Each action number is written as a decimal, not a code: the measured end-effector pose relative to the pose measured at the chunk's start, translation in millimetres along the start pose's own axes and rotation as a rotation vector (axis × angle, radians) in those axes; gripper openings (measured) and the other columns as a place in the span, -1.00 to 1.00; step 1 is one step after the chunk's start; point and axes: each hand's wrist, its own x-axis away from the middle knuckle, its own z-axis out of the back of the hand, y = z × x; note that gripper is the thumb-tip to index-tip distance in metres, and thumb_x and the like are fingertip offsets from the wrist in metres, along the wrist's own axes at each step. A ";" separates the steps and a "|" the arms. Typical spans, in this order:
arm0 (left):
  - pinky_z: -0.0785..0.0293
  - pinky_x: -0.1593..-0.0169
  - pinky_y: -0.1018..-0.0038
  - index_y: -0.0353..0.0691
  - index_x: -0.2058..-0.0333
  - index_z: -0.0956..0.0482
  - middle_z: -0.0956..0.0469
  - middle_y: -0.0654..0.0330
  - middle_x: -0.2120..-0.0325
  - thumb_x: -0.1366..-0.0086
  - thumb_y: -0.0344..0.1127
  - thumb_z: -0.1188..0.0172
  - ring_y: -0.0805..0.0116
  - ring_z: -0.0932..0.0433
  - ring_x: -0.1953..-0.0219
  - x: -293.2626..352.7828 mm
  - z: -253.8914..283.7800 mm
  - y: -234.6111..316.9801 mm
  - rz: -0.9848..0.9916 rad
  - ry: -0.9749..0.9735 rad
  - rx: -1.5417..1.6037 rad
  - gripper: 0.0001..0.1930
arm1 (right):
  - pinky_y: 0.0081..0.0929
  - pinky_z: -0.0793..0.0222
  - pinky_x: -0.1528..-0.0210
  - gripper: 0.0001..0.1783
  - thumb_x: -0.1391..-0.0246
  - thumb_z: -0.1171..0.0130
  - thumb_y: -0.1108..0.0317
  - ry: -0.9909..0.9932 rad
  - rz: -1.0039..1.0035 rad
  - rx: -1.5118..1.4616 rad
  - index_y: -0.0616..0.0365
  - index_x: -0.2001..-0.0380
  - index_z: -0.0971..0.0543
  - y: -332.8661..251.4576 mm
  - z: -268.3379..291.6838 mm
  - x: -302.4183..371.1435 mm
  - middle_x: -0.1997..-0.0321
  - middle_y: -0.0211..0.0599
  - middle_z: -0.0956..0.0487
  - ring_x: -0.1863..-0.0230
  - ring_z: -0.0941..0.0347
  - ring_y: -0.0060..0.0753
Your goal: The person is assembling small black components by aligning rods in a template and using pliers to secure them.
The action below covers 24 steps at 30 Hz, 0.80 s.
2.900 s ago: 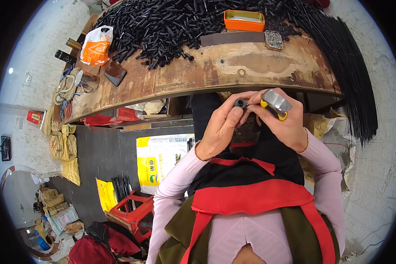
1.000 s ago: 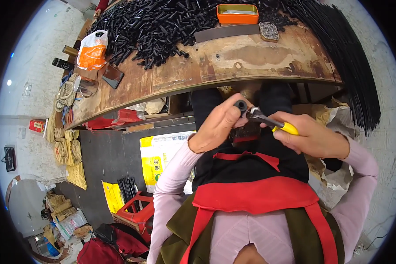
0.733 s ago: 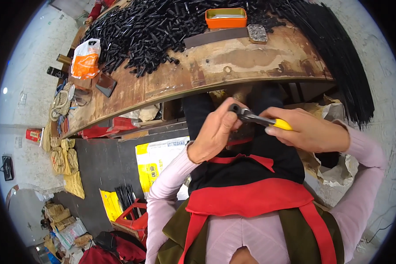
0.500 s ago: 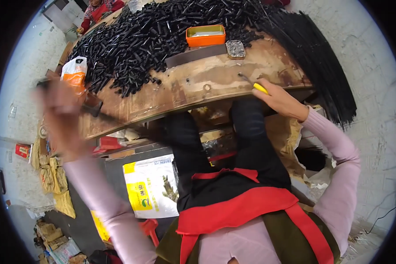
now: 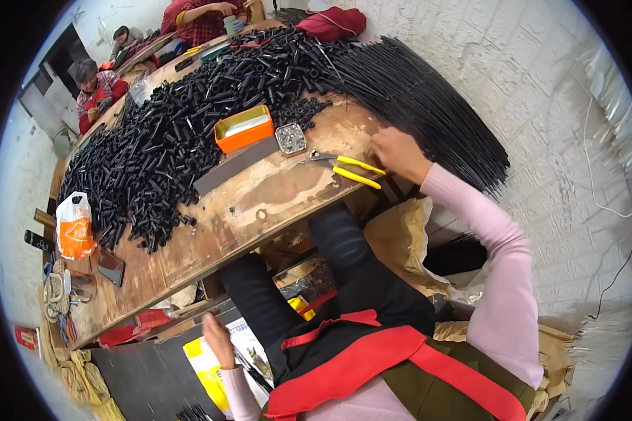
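Note:
My right hand (image 5: 402, 156) is at the table's right edge, beside a bundle of long thin black rods (image 5: 428, 105). Its fingers curl down, and their tips are hidden. Next to it, pliers with yellow handles (image 5: 357, 170) lie spread on the wood. Low beside my left thigh is my left hand (image 5: 219, 339), its fingers drawn together. A thin dark shaft (image 5: 253, 373) shows by that wrist; whether the fingers hold it is not clear. Below lies a white and yellow printed sack (image 5: 205, 365).
Short black tubes (image 5: 168, 133) heap across the wooden table (image 5: 260, 210). An orange tin (image 5: 244, 140) and a small box of metal bits (image 5: 291, 139) stand mid-table. A phone (image 5: 111, 268) and a plastic bag (image 5: 75, 228) lie left. Other people (image 5: 100, 95) sit along the far side.
My left hand has come down from the table's left end to beside my thigh. My right hand has let go of the pliers and moved toward the rods. The view has shifted.

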 end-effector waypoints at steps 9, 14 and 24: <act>-0.36 -0.11 0.17 -0.33 -0.09 -0.47 -0.45 -0.22 -0.01 -0.37 -0.21 -0.09 -0.18 -0.43 -0.07 -18.5 -44.8 -40.8 -0.082 -0.103 -0.132 -0.59 | -0.15 -0.50 0.36 -0.68 -0.13 -0.17 0.09 0.102 -0.419 0.279 0.15 0.41 -0.47 65.7 -4.6 -38.7 0.39 -0.14 -0.58 0.31 -0.57 -0.07; -0.37 -0.11 0.19 -0.35 -0.04 -0.52 -0.49 -0.21 0.02 -0.35 -0.25 -0.09 -0.18 -0.46 -0.05 -26.2 -42.6 -21.0 -0.094 -0.114 -0.097 -0.63 | -0.15 -0.51 0.37 -0.68 -0.12 -0.16 0.09 0.049 -0.207 0.373 0.16 0.40 -0.50 49.3 -39.1 -62.3 0.41 -0.10 -0.58 0.37 -0.58 -0.04; -0.49 0.04 0.25 -0.36 -0.02 -0.54 -0.54 -0.22 0.06 -0.34 -0.24 -0.08 -0.07 -0.58 0.10 -12.7 -53.1 -46.7 0.043 -0.282 -0.021 -0.63 | -0.13 -0.50 0.43 -0.89 -0.04 -0.06 0.38 -0.045 -0.271 0.405 0.18 0.37 -0.45 71.2 -36.0 -29.5 0.52 -0.09 -0.59 0.46 -0.60 -0.02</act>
